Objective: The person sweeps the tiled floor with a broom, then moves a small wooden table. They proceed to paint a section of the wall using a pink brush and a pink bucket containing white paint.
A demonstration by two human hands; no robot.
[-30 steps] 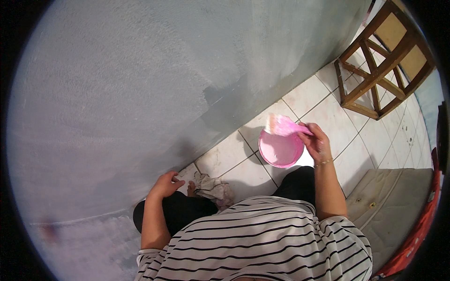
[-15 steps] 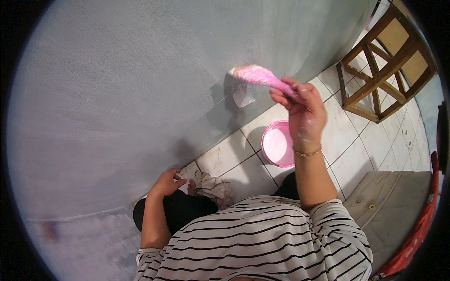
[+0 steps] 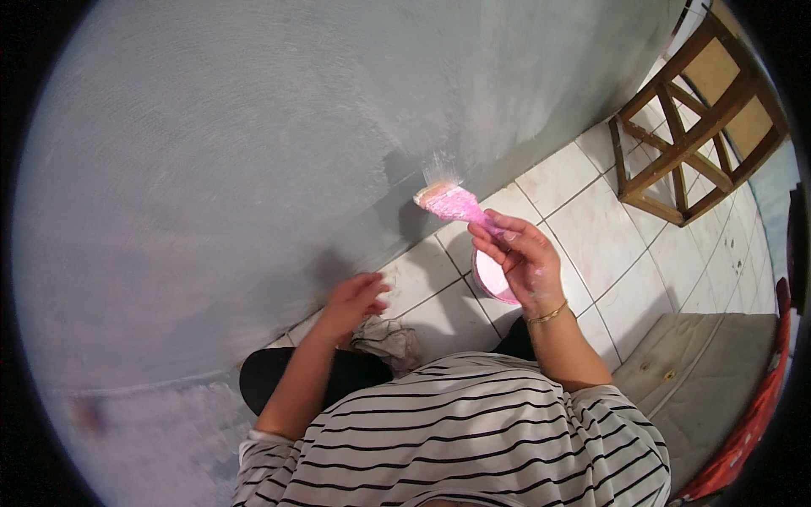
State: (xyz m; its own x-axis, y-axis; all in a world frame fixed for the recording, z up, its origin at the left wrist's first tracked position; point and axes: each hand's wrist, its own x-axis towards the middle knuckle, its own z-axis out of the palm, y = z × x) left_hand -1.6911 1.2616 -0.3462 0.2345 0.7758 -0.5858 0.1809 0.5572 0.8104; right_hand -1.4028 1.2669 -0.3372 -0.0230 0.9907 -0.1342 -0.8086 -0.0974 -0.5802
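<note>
My right hand point(image 3: 530, 258) grips the pink-smeared handle of a paintbrush point(image 3: 452, 203). The brush's pale bristles point left, close to the grey wall point(image 3: 253, 169); whether they touch it I cannot tell. Just above the brush, a whitish streak of fresh paint point(image 3: 439, 167) marks the wall. A pink tub of pale pink paint point(image 3: 492, 277) stands on the floor, partly hidden behind my right hand. My left hand point(image 3: 353, 306) holds nothing, its fingers apart and a little blurred, above a crumpled, stained rag point(image 3: 389, 342) by my knee.
White floor tiles point(image 3: 583, 211) run along the wall's foot. A brown wooden frame point(image 3: 676, 152) with crossed bars stands at the far right. Near my right side lies a grey padded piece point(image 3: 701, 372), with red cloth point(image 3: 743, 439) along its edge.
My right hand has brought the brush down toward me, and the streak on the wall now reaches higher. My left hand has lifted from my knee and moved right, over the rag.
</note>
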